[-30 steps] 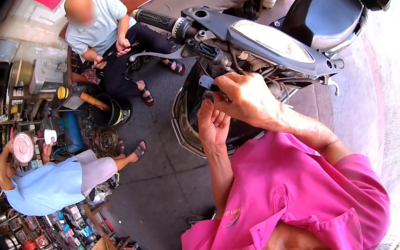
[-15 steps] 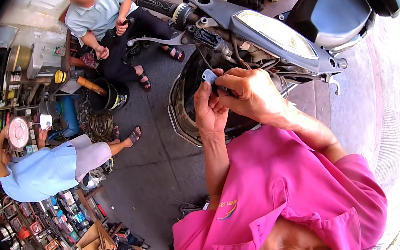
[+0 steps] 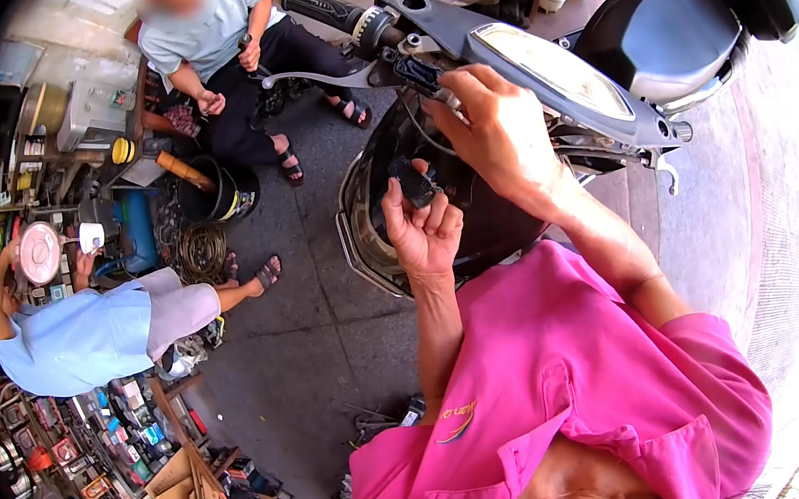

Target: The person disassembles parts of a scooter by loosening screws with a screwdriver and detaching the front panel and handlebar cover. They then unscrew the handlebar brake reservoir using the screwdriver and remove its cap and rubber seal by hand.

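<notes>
My left hand (image 3: pixel 426 236) is closed on a small black part (image 3: pixel 413 183), held up between thumb and fingers in front of the scooter's dark front body (image 3: pixel 493 227). Higher up, my right hand (image 3: pixel 504 135) has its fingers bent close to the brake fluid reservoir (image 3: pixel 417 75) on the handlebar. Its fingertips come together by the reservoir's side, and what they grip is too small to make out. The brake lever (image 3: pixel 327 79) reaches out to the left of the reservoir, below the rubber handlebar grip (image 3: pixel 319 8).
A seated person (image 3: pixel 220 71) is beyond the lever. Another person (image 3: pixel 78 337) stands at left by cluttered shelves, holding a pink round object (image 3: pixel 40 253). A black bucket (image 3: pixel 218 188) and coiled cable (image 3: pixel 203 253) are on the floor. The scooter seat (image 3: pixel 663 28) is at right.
My hands have moved apart. The right has risen to the reservoir, while the left has lowered slightly. The blue-grey piece seen between my fingers is out of sight; a black part shows in my left hand.
</notes>
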Demonstrator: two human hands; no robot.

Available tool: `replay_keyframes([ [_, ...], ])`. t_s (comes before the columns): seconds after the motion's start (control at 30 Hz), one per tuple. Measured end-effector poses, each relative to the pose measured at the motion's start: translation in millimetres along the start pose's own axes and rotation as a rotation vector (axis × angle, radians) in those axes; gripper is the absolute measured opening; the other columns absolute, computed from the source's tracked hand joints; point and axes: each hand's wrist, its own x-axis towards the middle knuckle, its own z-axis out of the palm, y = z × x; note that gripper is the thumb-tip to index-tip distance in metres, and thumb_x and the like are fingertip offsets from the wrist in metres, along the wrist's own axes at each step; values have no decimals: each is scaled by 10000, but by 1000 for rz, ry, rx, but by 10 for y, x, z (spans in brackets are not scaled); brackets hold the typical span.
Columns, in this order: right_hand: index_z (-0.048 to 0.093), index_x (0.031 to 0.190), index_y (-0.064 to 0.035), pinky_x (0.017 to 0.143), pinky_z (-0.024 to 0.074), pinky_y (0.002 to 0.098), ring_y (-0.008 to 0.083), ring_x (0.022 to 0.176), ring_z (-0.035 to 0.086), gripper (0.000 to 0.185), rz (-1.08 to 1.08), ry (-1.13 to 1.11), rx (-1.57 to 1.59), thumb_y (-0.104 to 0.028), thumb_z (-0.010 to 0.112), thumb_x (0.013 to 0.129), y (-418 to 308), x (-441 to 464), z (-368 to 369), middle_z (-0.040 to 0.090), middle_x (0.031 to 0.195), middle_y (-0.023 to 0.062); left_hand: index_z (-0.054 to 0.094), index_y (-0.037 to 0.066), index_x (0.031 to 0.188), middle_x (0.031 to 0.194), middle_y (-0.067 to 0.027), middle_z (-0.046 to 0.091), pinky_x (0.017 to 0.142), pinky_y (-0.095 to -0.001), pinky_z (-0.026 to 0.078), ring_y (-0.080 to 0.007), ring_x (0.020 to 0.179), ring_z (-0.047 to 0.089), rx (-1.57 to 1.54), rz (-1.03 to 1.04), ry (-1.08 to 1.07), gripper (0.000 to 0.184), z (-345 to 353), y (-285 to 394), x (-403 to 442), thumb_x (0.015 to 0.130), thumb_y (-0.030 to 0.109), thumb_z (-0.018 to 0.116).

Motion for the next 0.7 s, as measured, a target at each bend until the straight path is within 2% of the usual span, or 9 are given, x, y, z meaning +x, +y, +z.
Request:
replay_keyframes([
  [0.17, 536, 756, -1, 566, 498, 445, 381, 639, 611, 166, -37, -24, -72, -116, 656, 758, 183, 180, 134, 596, 737, 186, 544, 30, 1102, 484, 59, 230, 382, -219, 177, -63, 389, 185, -8, -2, -11, 352, -47, 53, -69, 949, 343, 494],
  [0.33, 548, 731, -2, 577, 495, 438, 369, 634, 613, 120, -57, -97, -125, -92, 620, 765, 173, 251, 102, 606, 685, 177, 503, 31, 1095, 492, 48, 275, 375, -227, 165, -58, 384, 192, 13, 17, 53, 316, -35, 50, -119, 930, 298, 538],
  [0.47, 550, 727, -9, 567, 494, 430, 351, 622, 618, 94, -102, -143, -187, -79, 584, 779, 137, 287, 60, 606, 670, 170, 538, 41, 1070, 481, 64, 241, 381, -216, 187, -59, 396, 202, 40, -19, 103, 350, -87, 71, -134, 927, 361, 537],
  [0.7, 564, 732, 2, 571, 500, 426, 354, 633, 621, 63, -230, -198, -277, -53, 575, 761, 131, 293, 43, 598, 688, 181, 531, 38, 1063, 478, 69, 241, 379, -212, 188, -54, 395, 203, 56, -10, 131, 350, -116, 81, -111, 921, 357, 550],
])
